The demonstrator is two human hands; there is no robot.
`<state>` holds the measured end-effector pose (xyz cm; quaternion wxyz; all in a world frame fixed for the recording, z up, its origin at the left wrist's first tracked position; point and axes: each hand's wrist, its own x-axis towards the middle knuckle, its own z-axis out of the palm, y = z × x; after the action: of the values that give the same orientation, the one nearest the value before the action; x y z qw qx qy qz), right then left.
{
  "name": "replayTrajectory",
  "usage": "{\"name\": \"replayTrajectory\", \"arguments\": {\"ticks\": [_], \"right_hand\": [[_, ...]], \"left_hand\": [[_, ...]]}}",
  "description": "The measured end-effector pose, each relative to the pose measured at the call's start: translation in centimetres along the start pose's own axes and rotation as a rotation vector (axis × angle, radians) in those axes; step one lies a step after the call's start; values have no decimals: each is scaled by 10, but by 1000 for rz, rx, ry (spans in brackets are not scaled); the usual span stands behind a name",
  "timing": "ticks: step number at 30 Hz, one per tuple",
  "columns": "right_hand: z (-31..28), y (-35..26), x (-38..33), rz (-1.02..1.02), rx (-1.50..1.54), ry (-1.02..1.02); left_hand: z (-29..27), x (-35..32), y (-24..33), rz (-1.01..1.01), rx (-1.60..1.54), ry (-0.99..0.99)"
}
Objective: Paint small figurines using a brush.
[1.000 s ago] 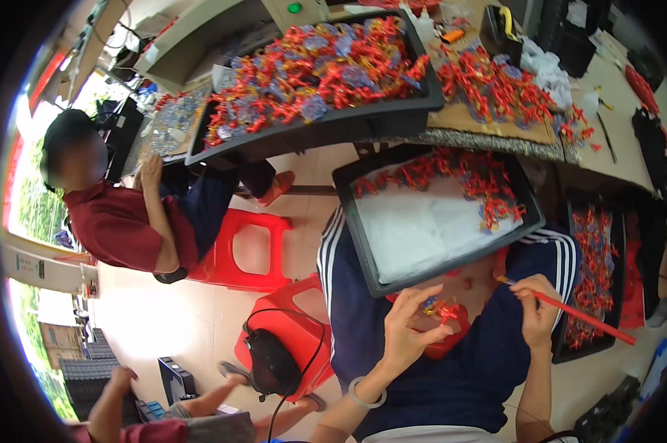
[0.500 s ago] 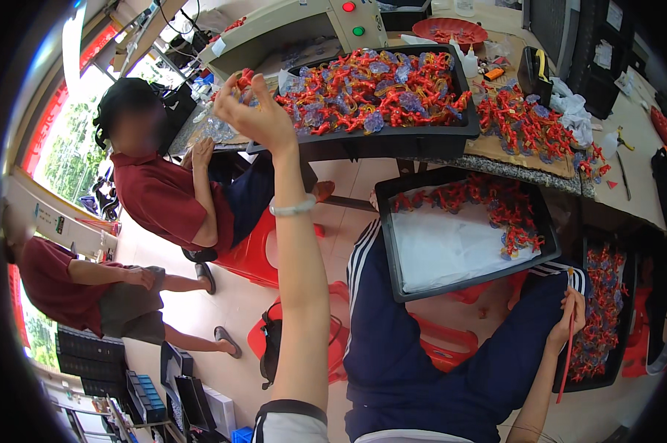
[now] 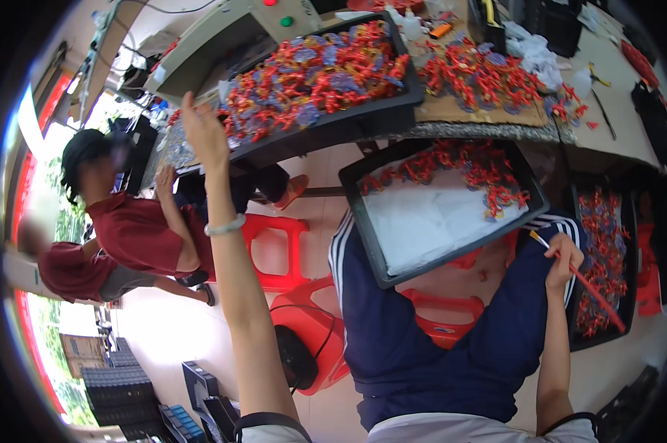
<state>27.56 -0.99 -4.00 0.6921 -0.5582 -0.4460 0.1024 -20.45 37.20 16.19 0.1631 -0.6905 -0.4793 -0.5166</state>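
My left hand (image 3: 206, 139) reaches out at the left end of a black tray (image 3: 326, 129) heaped with red, yellow and clear-violet plastic figures (image 3: 311, 74). Its fingers are stretched out and slightly blurred; I see nothing held in them. In my right hand (image 3: 564, 260), above my right thigh, is a thin paintbrush (image 3: 598, 297) with a red handle, its bristle end pointing up and left. Across my knees, tilted, rests a second black tray (image 3: 384, 269) lined with a white sheet (image 3: 415, 229). Similar red figures (image 3: 459, 166) lie along its far and right sides.
More figures (image 3: 481, 77) lie on the table beside squeeze bottles (image 3: 411, 26) and a crumpled plastic bag (image 3: 534, 55). Another filled tray (image 3: 603, 258) stands low at my right. A beige machine (image 3: 223, 44) is behind. A person in maroon (image 3: 145, 232) sits at left, near red stools (image 3: 278, 255).
My view has turned, shifting the scene. My left hand has moved left, its fingers straightening from a curl with red at the tips. The brush has swung from near upright to slanting.
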Motion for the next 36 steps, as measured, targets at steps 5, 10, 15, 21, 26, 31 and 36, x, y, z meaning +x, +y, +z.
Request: {"name": "replayTrajectory", "arguments": {"ticks": [5,10,15,21,26,31,36], "right_hand": [[78,-63,100,-219,196,-156],[112,-83,141,-210,374,-377],[124,-7,81,-167,251,-263],[126,23,72,-206,132,-364],[144,40,67,-58,131,-396],[163,32,57,-141,19,-424],[167,45,43,-200,-14,-490]], "left_hand": [[-40,-104,145,-100,-409,336],[23,-253,194,-344,-492,-531],[88,-306,147,-247,-240,-814],[148,-305,114,-238,178,-852],[154,-303,117,-302,294,-959],[119,-324,124,-299,211,-832],[91,-350,147,-260,18,-946]]}}
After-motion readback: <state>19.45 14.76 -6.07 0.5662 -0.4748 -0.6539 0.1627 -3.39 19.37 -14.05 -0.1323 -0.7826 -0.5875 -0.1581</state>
